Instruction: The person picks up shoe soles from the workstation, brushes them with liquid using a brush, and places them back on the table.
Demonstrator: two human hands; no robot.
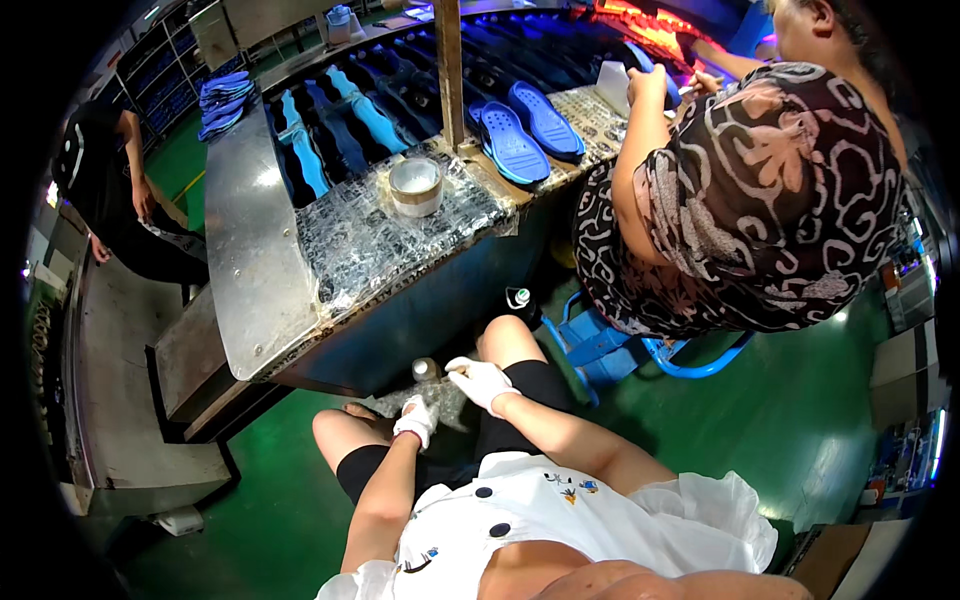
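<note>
My left hand (pixel 417 421), in a white glove, is over my lap with its fingers curled closed; what they hold, if anything, is hidden. Higher and to its right is my right hand (pixel 482 385), also gloved, its fingers drawn together and pointing left. Crumpled clear plastic (pixel 450 403) lies between and below the hands. Just left of my right fingertips stands a small round object with a white top (pixel 425 369); its kind is too small to tell.
In front stands a metal-edged workbench (pixel 265 270) with a roll of tape (pixel 416 187), blue clogs (pixel 514 142) and a conveyor of blue strips (pixel 365 115). A co-worker (pixel 760 190) sits to the right by a blue stool (pixel 600 350). Another person (pixel 125 190) stands far left. A dark bottle (pixel 518 300) is near my knee.
</note>
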